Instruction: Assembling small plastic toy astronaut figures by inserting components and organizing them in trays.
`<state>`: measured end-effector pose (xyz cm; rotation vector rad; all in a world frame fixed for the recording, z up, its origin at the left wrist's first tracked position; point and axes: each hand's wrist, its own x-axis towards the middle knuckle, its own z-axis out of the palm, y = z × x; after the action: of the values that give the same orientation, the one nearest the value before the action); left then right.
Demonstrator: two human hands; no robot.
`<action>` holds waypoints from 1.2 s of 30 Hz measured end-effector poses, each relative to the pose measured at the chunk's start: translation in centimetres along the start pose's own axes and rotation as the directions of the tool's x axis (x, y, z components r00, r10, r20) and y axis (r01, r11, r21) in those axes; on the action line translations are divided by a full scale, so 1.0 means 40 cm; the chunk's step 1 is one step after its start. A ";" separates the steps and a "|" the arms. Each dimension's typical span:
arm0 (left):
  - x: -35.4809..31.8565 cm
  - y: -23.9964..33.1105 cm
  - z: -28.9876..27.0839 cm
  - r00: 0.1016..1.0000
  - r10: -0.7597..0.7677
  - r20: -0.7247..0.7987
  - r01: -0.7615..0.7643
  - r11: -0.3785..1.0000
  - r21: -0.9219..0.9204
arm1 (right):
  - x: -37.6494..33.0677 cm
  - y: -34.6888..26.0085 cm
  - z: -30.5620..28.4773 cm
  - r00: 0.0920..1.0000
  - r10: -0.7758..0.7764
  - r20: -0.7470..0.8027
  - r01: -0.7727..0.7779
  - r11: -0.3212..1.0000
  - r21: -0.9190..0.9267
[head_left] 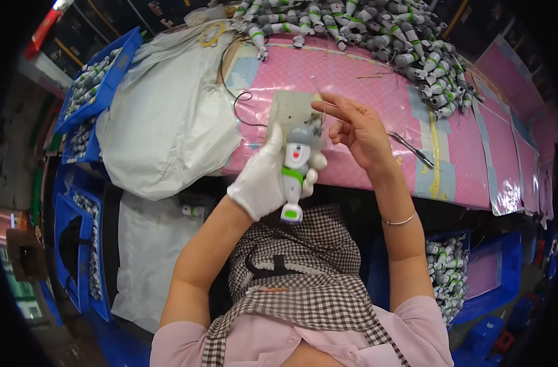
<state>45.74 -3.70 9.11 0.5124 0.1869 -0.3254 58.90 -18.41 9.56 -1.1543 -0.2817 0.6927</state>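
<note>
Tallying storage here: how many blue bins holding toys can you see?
4, maybe more hidden: one blue bin top left, one just below it, one at lower left, one at lower right. Dark edges may hide others.

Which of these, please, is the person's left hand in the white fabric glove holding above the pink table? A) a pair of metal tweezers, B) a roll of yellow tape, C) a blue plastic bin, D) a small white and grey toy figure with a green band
D: the gloved left hand has its grip around the small white and grey toy figure with a green band, while the bare right hand is raised beside it.
</note>
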 end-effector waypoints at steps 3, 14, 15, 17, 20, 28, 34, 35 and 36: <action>-0.034 -0.036 0.004 0.992 -0.106 -0.070 0.103 0.994 -0.042 | 0.006 0.017 -0.026 1.000 -0.008 0.020 0.006 0.995 0.098; -0.051 -0.078 -0.013 0.969 -0.247 -0.020 0.236 0.945 -0.225 | -0.021 0.053 -0.059 0.997 0.067 -0.030 -0.072 0.978 -0.197; -0.052 -0.083 -0.012 0.969 -0.245 -0.021 0.234 0.946 -0.223 | -0.017 0.055 -0.054 0.997 0.039 -0.066 -0.063 0.906 -0.419; -0.055 -0.092 -0.008 0.969 -0.141 -0.201 0.166 0.980 0.110 | 0.009 0.091 -0.059 0.983 -0.184 0.009 0.166 0.864 -0.475; -0.049 -0.060 0.016 0.954 0.142 -0.265 0.044 0.806 0.591 | 0.022 0.091 -0.058 0.987 -0.140 0.081 0.162 0.833 -0.528; -0.038 -0.024 0.012 0.953 0.144 -0.265 -0.035 0.924 0.380 | 0.049 0.082 -0.075 0.992 0.036 0.123 0.027 0.878 -0.478; -0.026 -0.011 0.024 0.949 0.176 -0.262 -0.088 0.945 0.315 | 0.068 0.060 -0.071 0.977 0.136 0.166 -0.046 0.887 -0.460; -0.022 -0.009 0.019 0.949 0.174 -0.263 -0.087 0.946 0.312 | 0.070 0.056 -0.068 0.972 0.148 0.181 -0.046 0.881 -0.471; -0.018 -0.009 0.013 0.950 0.180 -0.255 -0.093 0.943 0.319 | 0.071 0.055 -0.069 0.972 0.149 0.180 -0.047 0.881 -0.472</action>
<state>45.01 -4.07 9.57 0.8746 0.3785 -0.1417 61.79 -18.15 6.07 -1.5635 -0.5973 0.8685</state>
